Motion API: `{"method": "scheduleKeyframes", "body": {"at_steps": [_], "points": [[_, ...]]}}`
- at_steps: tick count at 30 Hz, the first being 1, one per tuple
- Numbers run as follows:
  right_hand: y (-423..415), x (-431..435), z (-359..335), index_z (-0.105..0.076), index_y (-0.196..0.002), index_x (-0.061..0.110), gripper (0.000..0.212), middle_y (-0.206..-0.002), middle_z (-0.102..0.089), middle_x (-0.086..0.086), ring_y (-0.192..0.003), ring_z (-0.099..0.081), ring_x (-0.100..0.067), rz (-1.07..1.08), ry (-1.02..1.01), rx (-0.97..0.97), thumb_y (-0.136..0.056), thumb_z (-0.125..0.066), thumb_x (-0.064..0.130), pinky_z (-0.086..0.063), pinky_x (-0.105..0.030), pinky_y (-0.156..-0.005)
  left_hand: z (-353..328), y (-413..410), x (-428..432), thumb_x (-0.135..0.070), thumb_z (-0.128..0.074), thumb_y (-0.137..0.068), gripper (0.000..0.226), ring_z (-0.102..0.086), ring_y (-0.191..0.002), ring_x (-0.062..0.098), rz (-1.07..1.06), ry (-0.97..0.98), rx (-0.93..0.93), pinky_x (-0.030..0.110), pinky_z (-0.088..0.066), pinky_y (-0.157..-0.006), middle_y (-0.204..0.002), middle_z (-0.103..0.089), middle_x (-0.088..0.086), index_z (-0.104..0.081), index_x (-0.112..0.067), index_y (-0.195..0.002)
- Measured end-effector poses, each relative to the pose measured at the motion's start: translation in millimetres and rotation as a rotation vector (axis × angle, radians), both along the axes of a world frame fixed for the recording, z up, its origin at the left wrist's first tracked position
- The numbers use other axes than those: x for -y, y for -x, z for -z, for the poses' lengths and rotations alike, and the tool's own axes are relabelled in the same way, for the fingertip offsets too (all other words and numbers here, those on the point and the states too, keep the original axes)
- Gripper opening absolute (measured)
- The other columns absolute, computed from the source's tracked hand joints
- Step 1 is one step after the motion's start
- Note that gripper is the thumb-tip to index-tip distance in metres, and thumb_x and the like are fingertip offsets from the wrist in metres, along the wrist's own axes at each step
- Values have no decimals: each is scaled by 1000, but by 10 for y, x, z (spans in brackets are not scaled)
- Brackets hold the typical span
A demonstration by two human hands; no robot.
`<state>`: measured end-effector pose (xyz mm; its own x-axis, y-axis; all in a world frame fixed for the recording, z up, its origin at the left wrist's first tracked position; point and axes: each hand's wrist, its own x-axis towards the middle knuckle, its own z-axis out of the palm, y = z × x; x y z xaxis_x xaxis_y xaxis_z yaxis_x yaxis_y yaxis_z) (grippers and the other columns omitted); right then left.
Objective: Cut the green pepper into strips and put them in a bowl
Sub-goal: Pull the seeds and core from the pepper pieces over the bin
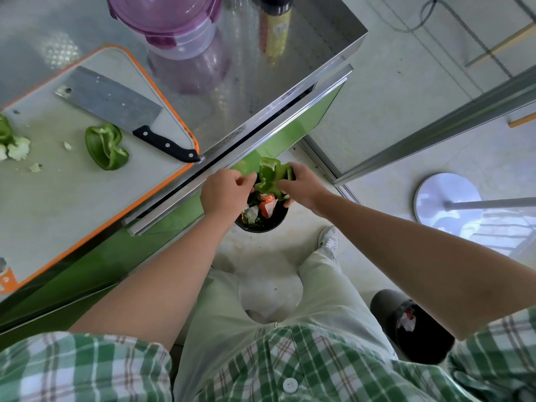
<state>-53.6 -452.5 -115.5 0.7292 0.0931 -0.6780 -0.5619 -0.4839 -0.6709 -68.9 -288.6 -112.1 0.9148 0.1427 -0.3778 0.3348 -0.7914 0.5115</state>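
Here left hand [224,192] and right hand [301,184] both grasp a glossy hollowed green pepper half [271,177] above a black bin [261,229]. Second half [106,146] lies on orange-rimmed cutting board [58,198] by cleaver [116,104], steel counter [261,68].

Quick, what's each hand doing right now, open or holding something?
Left hand: fingers curled at the edge of the pepper piece; whether they pinch it cannot be told.
Right hand: holding the pepper piece over the bin.
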Motion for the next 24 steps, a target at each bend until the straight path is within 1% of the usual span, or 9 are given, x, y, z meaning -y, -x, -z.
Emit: {"method": "scheduleKeyframes", "body": {"at_steps": [3,6,8,11,13,15,19,21,24], "points": [[5,-23,-6,-56,-89,14,12,-79,-60,-8,-64,-59,-21,-52,-47,-18,-83,-52,4,-55,-38,-68,-26,-43,38,-45,-65,-88,30,-57,-79,13,-34,96,-3,26,-36,-62,-87,-62,-7,-62,-18,-103],[11,-25,-20,-56,-84,18,17,-78,-61,-6,-61,-59,-21,-116,-106,-65,-83,-51,3,-52,-33,-64,-17,-69,56,-29,-63,-91,14,-57,-73,17,22,135,-26,25,-33,-57,-80,-64,-2,-61,-16,-85],[1,-4,-11,-56,-91,17,17,-86,-64,-7,-68,-64,-25,-130,-137,-93,-85,-54,2,-56,-36,-69,-4,-73,29,-21,-55,-94,20,-53,-67,21,37,138,-92,26,-31,-51,-68,-59,-1,-57,-13,-76],[-37,59,33,-58,-106,15,25,-100,-66,-9,-77,-70,-29,-80,-82,-58,-84,-62,3,-57,-40,-82,39,-68,-78,-23,-57,-91,15,-65,-73,24,-53,257,-189,37,-54,-64,-72,-66,0,-63,-13,-81],[-58,91,39,-61,-109,11,28,-98,-69,-12,-75,-72,-28,-15,-53,-12,-83,-65,2,-59,-39,-79,48,-55,-125,-24,-61,-86,11,-70,-77,29,-113,329,-214,48,-58,-74,-76,-71,5,-64,-16,-79],[-65,84,23,-63,-110,6,27,-97,-70,-15,-72,-72,-27,21,-63,21,-84,-67,-1,-60,-36,-73,22,-60,-131,-18,-64,-84,5,-71,-76,30,-181,405,-226,50,-59,-73,-81,-72,10,-62,-14,-82],[-59,25,4,-68,-109,7,34,-98,-72,-12,-78,-73,-24,-51,-93,48,-82,-58,-12,-60,-33,-75,-49,-56,-96,-5,-65,-86,28,-67,-89,29,-196,557,-285,46,-61,-68,-107,-61,12,-54,-17,-109],[-63,13,11,-69,-109,12,40,-101,-73,-9,-85,-72,-21,-52,-115,41,-82,-54,-14,-59,-33,-81,-49,-32,-113,-5,-63,-89,21,-67,-86,29,-163,554,-263,45,-61,-65,-104,-62,11,-59,-16,-106],[-84,14,-25,-66,-109,5,35,-100,-71,-15,-89,-71,-24,74,-165,41,-90,-42,-12,-57,-35,-85,-26,1,-179,-5,-61,-91,10,-69,-72,28,-237,572,-241,48,-61,-66,-93,-65,9,-63,-13,-96]]}}
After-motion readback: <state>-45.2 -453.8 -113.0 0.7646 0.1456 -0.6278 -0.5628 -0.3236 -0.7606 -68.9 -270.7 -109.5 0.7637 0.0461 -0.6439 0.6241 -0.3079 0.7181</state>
